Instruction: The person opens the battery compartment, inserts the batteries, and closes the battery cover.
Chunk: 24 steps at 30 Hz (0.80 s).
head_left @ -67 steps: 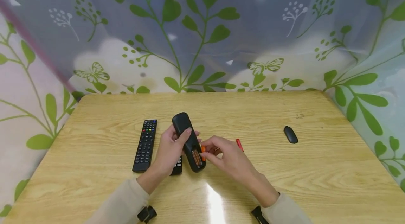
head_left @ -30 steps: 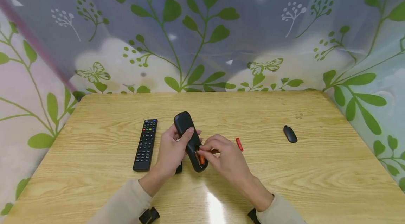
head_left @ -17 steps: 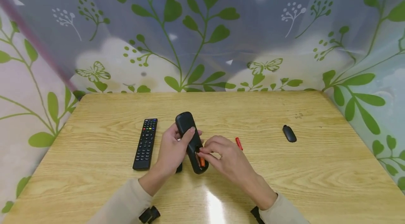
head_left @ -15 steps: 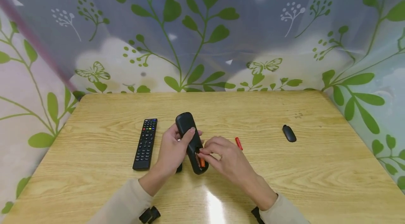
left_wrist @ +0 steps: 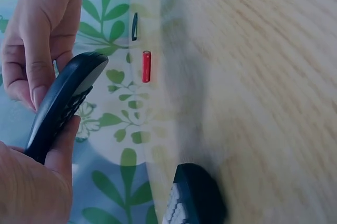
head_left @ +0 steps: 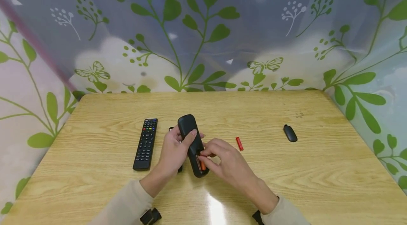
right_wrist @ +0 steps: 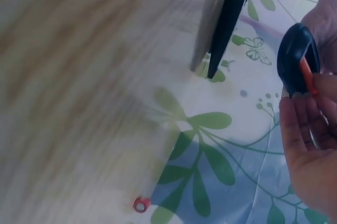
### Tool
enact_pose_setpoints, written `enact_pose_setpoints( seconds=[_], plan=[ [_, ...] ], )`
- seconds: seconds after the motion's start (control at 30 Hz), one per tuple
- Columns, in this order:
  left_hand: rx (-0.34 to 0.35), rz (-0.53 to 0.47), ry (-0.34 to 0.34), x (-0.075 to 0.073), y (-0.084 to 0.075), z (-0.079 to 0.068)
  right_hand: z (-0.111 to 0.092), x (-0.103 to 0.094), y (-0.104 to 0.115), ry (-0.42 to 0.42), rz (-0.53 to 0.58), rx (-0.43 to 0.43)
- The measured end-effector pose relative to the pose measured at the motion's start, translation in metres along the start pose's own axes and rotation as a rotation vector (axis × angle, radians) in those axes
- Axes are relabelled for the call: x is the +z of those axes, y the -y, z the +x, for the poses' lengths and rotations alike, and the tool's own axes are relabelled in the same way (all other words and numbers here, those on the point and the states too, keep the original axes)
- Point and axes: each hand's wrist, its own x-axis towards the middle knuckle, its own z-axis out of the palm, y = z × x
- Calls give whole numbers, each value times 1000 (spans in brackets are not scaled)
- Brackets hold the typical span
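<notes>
My left hand grips a black remote control above the table, its back up and its battery compartment uncovered at the near end. An orange battery lies in the right side of that compartment. Thumb and index finger of my right hand pinch at the battery's far end, which they partly hide. In the right wrist view the orange battery shows along the opening, thumb against it. A red battery lies on the table just beyond my right hand.
Left on the wooden table lies a long black remote, buttons up. Another remote sits under my left hand, mostly hidden in the head view. A small black oval piece lies at the right. A patterned curtain hangs behind.
The orange battery has gone from beside the held remote into its compartment, carried by my right hand. Since then the fingers have stayed at its far end, with the remote tilting slightly.
</notes>
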Motion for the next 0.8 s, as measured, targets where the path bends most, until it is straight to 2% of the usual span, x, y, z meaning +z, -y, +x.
enact_pose_setpoints(
  seconds=[0.1, 0.27, 0.4, 0.57, 0.8],
  plan=[
    [14, 13, 2, -1, -2, 1, 0, -1, 4, -5, -20, 29],
    [28, 28, -22, -2, -4, 2, 2, -1, 13, -17, -163, 77],
    [37, 39, -42, -2, -1, 1, 2, 3, 18, -32, -203, 136],
    [52, 30, -68, -2, 2, 0, 1, 8, 20, -77, -220, 149],
    [64, 5, -94, -3, 4, 0, 2, 10, 18, -85, -164, 193]
  ],
)
